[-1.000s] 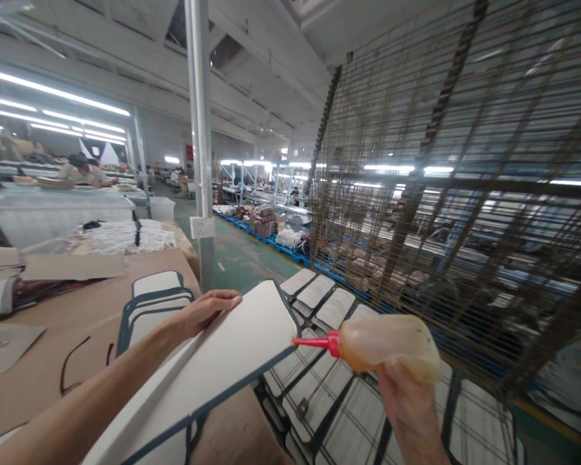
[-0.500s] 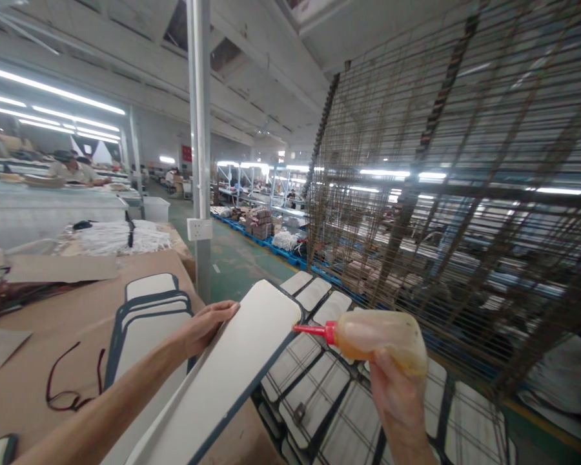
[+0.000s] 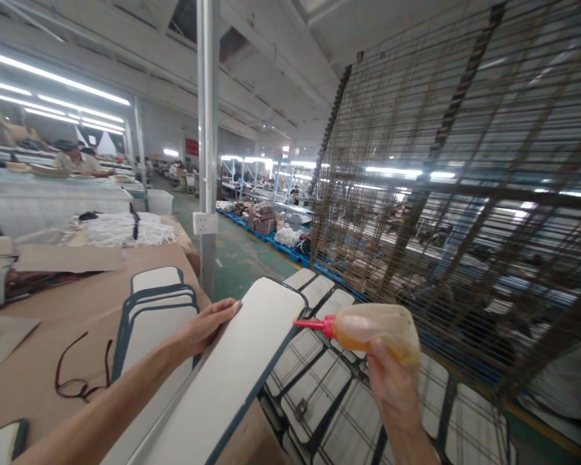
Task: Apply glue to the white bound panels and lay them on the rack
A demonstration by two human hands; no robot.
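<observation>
A long cream panel (image 3: 252,349) with a dark blue edge slants up from the bottom of the view. My left hand (image 3: 212,328) grips its left edge near the top. In my right hand (image 3: 392,374) is a clear squeeze bottle (image 3: 377,326) with amber liquid, lying nearly level. Its red nozzle (image 3: 314,324) points left, and the tip is at the panel's right edge near the upper corner; whether it touches is too small to tell. Similar dark-edged panels (image 3: 159,323) lie stacked on the table behind my left forearm.
Dark-framed eyeglasses (image 3: 75,387) rest on the brown table (image 3: 33,400). Cream panels (image 3: 319,387) lie on a rack at the lower right, beside a tall wire rack (image 3: 416,161). A metal post (image 3: 208,148) stands ahead. A person (image 3: 77,161) sits far left.
The view has shifted slightly, so the background sits further right. The bottle has moved slightly left and up relative to the panel. Both hands keep their hold.
</observation>
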